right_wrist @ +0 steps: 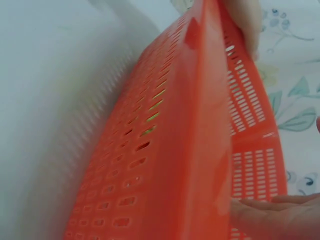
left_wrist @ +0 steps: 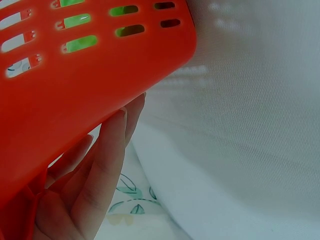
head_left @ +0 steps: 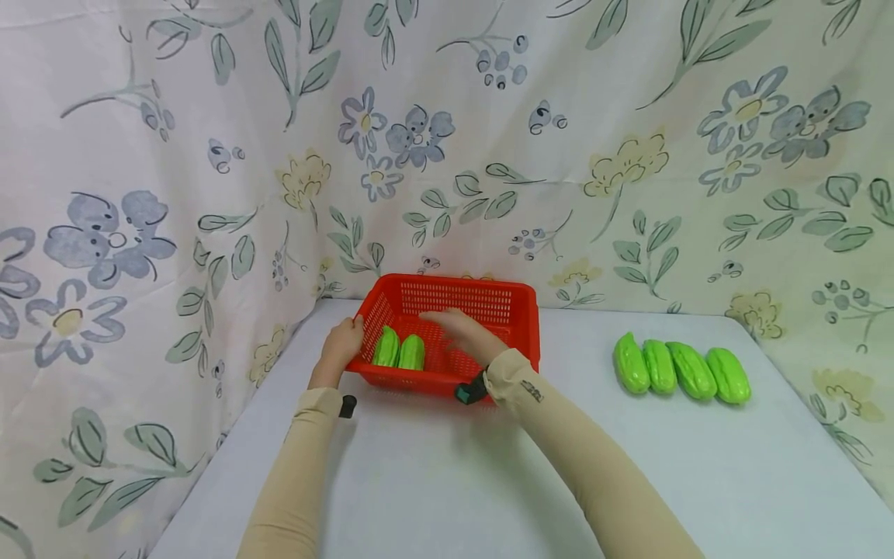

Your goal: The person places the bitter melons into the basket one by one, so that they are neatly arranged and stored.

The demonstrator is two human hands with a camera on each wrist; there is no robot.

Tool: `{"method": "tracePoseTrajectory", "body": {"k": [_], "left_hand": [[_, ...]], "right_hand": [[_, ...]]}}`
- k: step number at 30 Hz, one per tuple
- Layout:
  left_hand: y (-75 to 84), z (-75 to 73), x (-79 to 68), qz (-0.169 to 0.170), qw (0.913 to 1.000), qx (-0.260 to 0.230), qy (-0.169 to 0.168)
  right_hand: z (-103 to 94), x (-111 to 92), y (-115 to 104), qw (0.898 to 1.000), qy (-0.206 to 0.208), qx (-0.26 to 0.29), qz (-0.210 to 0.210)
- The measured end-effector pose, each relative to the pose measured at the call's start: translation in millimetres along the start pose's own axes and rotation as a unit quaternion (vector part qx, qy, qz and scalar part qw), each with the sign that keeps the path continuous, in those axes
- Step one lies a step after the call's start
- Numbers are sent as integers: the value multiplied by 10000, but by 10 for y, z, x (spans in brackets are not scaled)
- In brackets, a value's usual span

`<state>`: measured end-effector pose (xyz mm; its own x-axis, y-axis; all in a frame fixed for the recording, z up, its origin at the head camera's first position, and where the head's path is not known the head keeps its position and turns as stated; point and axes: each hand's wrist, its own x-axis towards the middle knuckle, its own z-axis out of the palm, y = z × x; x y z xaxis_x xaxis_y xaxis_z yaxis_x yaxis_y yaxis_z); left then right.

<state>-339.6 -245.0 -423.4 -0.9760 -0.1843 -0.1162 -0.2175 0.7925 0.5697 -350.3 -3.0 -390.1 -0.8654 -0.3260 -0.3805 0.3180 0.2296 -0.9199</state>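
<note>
A red plastic basket [head_left: 415,380] with slotted walls stands on the table towards the back. Two glossy green gourd-like vegetables [head_left: 411,353] lie side by side in its left part. My left hand [head_left: 342,341] grips the basket's left rim; the left wrist view shows its fingers [left_wrist: 107,160] curled up under the red edge. Over the inside of the basket is my right hand [head_left: 466,330], its fingers extended and nothing seen in them. In the right wrist view this hand [right_wrist: 280,217] appears beyond the near rim, partly hidden by it.
Several more green gourd-like vegetables [head_left: 677,371] lie in a row at the right of the white table [head_left: 433,481]. Floral cloth [head_left: 559,155] hangs close behind the basket and along the left side.
</note>
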Motion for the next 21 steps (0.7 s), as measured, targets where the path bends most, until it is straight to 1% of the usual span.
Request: {"method": "tracePoseTrajectory", "body": {"k": [2,4,7,11,12,21], "left_hand": [[-1,-1,-1,3,10000,5,12],[-2,1,-3,15,10000,26,18],[-4,9,-8,35,10000,40,43],[-5,17,-17,26,10000,-9,69],[-5,17,-19,31,10000,-12,77],[-2,7,1,79,9999,-5,62]], "right_hand": [[-15,-12,-11,9999,98,99,26],[-27,-26,-21,9998,106,149,-44],[-57,-60,-35,9998,103,29,-157],[-98,-96,-56,9994,119,1,-321],[-104,-101,-64,9992,127,79,-375],[-195,-198,-99,9966,323,-285,-709]]}}
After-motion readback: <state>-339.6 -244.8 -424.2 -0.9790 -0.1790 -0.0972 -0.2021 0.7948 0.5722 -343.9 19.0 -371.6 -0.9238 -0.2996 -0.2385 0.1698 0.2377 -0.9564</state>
